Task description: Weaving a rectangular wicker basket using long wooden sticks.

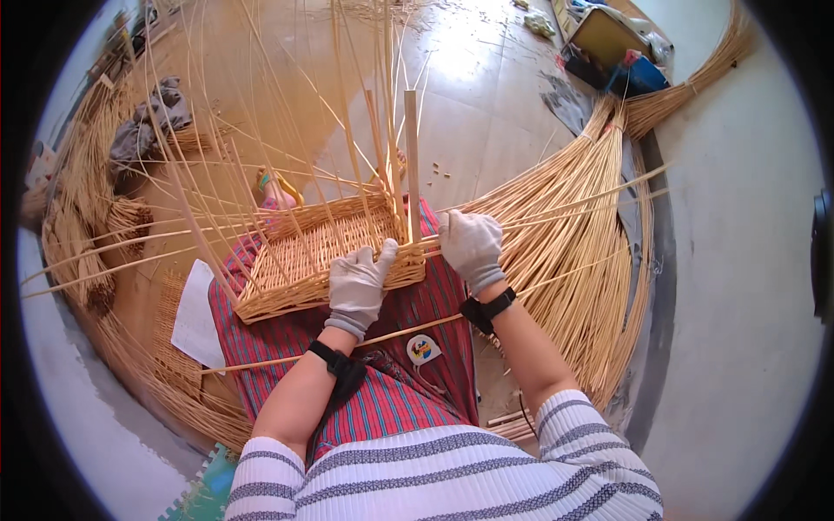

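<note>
"What lies off to your left?"

"Bundles (78, 200) of cane, a grey cloth (148, 126), then a mat (176, 343) and a white sheet (198, 317) beside it."

"And the basket (282, 306)?"

"On my lap, over the striped fabric (387, 399), its woven floor facing up and its stakes (347, 130) rising tall around it."

"How does your left hand (358, 282) sit?"

"Gloved, over the near wall, by the right-hand corner, thumb stretched along toward that corner. My fingertips are hidden, so I can't tell how hard they grip. I'd keep that hand braced there, so the wall doesn't twist when I pull."

"What's that flat stick (412, 165)?"

"It stands upright at the corner. I'd keep it straight, since a leaning one would likely skew the corner. The tape measure (424, 349) lies nearer me, on the fabric."

"Your right hand (472, 246)?"

"Curled in, gripping strands (599, 195) just beside the corner; their long ends trail out to the right, above the heap (565, 286) of loose cane. I'd draw them snug with an even pull, lying flat side by side; a sharp jerk could crack them at the bend."
</note>
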A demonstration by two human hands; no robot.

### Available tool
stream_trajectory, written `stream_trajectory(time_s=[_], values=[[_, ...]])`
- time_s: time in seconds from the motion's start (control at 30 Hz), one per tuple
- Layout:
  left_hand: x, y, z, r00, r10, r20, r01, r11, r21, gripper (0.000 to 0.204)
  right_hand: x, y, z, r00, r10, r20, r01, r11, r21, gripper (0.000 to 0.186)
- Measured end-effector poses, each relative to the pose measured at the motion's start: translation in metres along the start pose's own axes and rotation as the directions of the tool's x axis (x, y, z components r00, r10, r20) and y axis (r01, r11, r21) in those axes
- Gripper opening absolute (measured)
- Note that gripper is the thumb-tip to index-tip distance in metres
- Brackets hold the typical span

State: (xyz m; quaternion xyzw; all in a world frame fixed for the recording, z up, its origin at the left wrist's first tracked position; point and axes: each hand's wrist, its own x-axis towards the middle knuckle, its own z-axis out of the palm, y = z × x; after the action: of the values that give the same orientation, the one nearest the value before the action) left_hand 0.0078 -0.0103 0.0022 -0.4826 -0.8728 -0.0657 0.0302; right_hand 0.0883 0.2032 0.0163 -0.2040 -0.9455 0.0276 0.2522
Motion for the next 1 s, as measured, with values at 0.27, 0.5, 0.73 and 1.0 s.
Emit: stream_trajectory(time_s=[0.27,0.5,0.73,1.0], values=[[0.020,-0.029,-0.079,0.998,-0.009,-0.059,0.007,0.999,-0.046,0.092,0.023,-0.033,-0.079,0.875,-0.196,-0.442,0.351,0.887,0.301,0.008],[-0.013,-0.013,-0.158,0.931,0.011,-0.365,-0.090,0.976,-0.200,0.098,-0.020,-0.004,-0.086,0.983,-0.064,-0.170,0.146,0.835,0.531,0.020],[-0.136,0.034,-0.161,0.893,0.076,-0.444,-0.174,0.967,-0.185,0.091,0.083,-0.010,-0.125,0.939,0.301,0.164,-0.336,0.901,0.276,0.051],[-0.151,0.050,-0.137,0.829,0.407,-0.383,-0.374,0.913,0.162,0.059,0.071,0.077,-0.105,0.987,-0.055,-0.150,0.120,0.878,0.464,0.025]])
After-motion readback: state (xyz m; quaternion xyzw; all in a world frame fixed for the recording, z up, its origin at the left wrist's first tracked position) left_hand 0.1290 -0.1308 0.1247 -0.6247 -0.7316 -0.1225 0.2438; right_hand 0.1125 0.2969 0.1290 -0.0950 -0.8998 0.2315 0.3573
